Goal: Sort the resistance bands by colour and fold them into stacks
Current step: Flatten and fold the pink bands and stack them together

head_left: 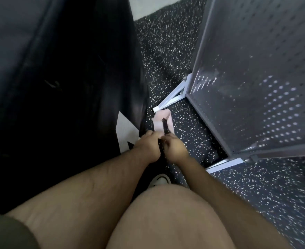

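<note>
**Two hands closed on a dark band above the speckled floor**

Nearest to us was the person's tan-clad torso [166, 221], with both bare forearms reaching away from it toward the middle of the scene. A light shoe [159, 179] showed on the floor just beyond the torso, between the arms.

The left hand [148, 146] and the right hand [175, 148] sat side by side, almost touching, knuckles up. The fingers of both were curled in and clamped on a dark band [165, 127]. The band's long axis ran near to far. One end stuck out past the fingers and pointed away from us, and the rest dropped back between the wrists.

Under that far end lay a pale pink strip [158, 123], seemingly another band, flat on the floor and stretched in the same direction. We could not tell whether the left fingers touched it.

The floor [166, 51] was black rubber flecked with white. To the right stood a grey perforated panel [256, 78] on white feet [171, 97]. To the left rose a black padded surface [58, 87].
</note>
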